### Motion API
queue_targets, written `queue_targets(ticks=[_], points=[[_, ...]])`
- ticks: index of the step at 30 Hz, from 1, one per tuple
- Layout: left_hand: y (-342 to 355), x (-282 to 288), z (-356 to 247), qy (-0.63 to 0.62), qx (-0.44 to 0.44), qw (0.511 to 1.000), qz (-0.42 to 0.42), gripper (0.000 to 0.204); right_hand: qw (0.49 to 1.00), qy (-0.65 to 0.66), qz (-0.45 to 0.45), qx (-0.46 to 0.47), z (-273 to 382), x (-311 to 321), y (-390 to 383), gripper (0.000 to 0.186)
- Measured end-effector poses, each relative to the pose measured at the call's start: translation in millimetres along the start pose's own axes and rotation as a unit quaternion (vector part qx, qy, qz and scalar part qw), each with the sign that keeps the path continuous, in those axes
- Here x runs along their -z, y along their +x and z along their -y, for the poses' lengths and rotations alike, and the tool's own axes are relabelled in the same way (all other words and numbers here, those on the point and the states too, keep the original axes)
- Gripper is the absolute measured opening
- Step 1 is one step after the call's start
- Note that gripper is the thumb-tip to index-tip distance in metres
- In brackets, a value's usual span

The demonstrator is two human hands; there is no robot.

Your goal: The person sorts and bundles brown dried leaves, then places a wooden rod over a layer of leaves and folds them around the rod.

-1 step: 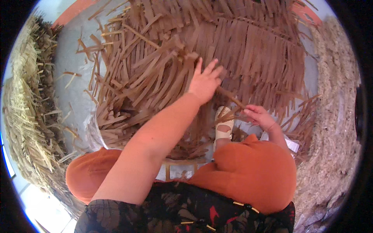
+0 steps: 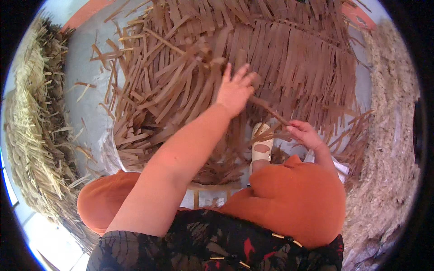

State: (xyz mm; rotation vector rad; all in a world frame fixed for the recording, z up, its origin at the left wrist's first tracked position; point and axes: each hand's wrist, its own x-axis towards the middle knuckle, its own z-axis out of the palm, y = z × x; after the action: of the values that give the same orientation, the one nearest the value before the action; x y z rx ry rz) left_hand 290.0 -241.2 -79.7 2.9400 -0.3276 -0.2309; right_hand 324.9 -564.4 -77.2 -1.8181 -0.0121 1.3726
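Observation:
Between thumb and fingers, my right hand (image 2: pixel 305 134) grips the near right end of a thin brown stick (image 2: pixel 270 109). The stick runs up and left beneath my left hand (image 2: pixel 235 92), whose fingers are spread over it and the brown strips around it. What lies under the left palm is hidden. Long flat brown leaf strips (image 2: pixel 190 97) hang loosely to the left of that hand. To its right, a thatch panel (image 2: pixel 305 67) has strips lying side by side in close rows.
Bundled pale thatch (image 2: pixel 34 117) stands along the left, and a rough tan stack (image 2: pixel 391 113) along the right. Loose strip scraps (image 2: pixel 83 85) lie on the grey floor (image 2: pixel 86 49). My foot in a cream shoe (image 2: pixel 262 151) is below the stick. White material (image 2: pixel 339 168) lies beside my right knee.
My left hand has shifted slightly up and left. My right hand, still gripping the stick's end, has moved a little to the right.

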Motion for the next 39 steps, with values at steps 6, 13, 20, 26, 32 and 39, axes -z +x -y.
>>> queue_targets(ticks=[6, 13, 20, 26, 32, 39], points=[[7, 9, 30, 0.006, 0.050, 0.999, 0.003, 0.021, 0.753, -0.500, -0.331, 0.270, 0, 15, -29, 0.029], [-33, 9, -5, -0.027, 0.008, 0.999, -0.041, 0.018, 0.995, -0.018, 0.095, -0.019, 83, -51, 15, 0.030], [-2, 21, 25, -0.040, 0.103, 0.994, -0.001, 0.021, 0.760, -0.480, -0.310, 0.311, 63, -39, -4, 0.028], [1, 24, 18, -0.040, 0.089, 0.995, 0.033, 0.026, 0.736, -0.545, -0.326, 0.233, 51, -23, -45, 0.029], [-23, 7, 54, -0.007, 0.074, 0.997, 0.018, 0.020, 0.986, -0.123, -0.113, 0.015, 63, 14, -79, 0.026], [-20, 11, -4, -0.061, 0.017, 0.998, -0.004, 0.022, 0.892, -0.366, -0.121, 0.234, 105, -66, 9, 0.044]])
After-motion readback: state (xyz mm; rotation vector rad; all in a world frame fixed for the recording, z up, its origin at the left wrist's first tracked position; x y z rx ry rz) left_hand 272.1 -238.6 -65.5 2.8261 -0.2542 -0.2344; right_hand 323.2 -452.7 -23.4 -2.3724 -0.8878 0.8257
